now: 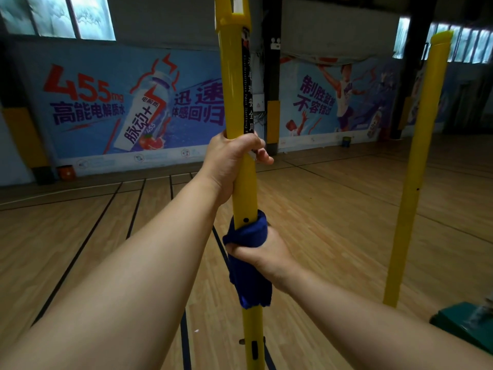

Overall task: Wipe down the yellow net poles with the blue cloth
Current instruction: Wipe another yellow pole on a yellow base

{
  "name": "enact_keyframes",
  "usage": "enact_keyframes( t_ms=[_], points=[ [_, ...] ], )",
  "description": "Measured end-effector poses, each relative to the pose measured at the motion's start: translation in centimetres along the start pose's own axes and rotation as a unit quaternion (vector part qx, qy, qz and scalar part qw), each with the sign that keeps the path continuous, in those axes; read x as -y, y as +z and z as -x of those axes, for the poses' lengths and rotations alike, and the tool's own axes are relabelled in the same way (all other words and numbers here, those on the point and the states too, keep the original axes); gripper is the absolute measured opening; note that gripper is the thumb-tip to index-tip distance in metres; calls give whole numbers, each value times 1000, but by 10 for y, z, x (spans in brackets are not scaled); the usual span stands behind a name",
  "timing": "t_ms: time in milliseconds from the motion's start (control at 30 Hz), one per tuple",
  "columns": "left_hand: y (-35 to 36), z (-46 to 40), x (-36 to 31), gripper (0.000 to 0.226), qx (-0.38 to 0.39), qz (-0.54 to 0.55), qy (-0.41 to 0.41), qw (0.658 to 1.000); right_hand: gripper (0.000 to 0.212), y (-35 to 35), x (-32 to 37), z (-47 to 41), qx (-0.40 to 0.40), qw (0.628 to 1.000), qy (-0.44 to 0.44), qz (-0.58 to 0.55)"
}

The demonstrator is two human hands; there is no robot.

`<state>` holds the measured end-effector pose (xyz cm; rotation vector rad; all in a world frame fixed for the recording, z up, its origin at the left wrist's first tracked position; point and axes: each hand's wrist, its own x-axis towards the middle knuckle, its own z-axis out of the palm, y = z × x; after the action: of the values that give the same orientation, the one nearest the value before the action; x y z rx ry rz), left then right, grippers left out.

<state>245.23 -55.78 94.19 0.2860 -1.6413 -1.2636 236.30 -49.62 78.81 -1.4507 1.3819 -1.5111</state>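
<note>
Pole [234, 84] steadied upright by left hand [229, 164] gripping above; right hand [262, 253] clamps cloth [249, 236] around it below, for full-contact wiping.

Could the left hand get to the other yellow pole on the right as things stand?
Probably not without letting go. The left hand grips the near pole, and the far pole stands apart beyond the right hand and its blue cloth.
</note>
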Motion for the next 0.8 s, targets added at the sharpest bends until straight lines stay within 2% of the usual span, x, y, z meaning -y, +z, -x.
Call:
enact_keyframes(
  t_ms=[133, 333, 600, 700, 800],
  points=[
    [2, 0, 0, 5, 4, 3, -3, 1000, 38, -7, 27, -11, -7, 1000, -22, 15],
    [-1, 1, -1, 3, 5, -25, -9, 1000, 49, -16, 70, -32, -8, 998, -55, 18],
    [-3, -1, 0, 8, -2, -37, -27, 999, 37, -7, 53, -26, -37, 996, -73, -26],
    [-3, 0, -1, 3, -9, -35, -26, 999, 31, -2, 42, -22, -53, 996, -65, -25],
    [0, 2, 0, 7, -23, -28, -26, 999, 34, 3, 34, -18, -64, 996, -53, -20]
  ],
)
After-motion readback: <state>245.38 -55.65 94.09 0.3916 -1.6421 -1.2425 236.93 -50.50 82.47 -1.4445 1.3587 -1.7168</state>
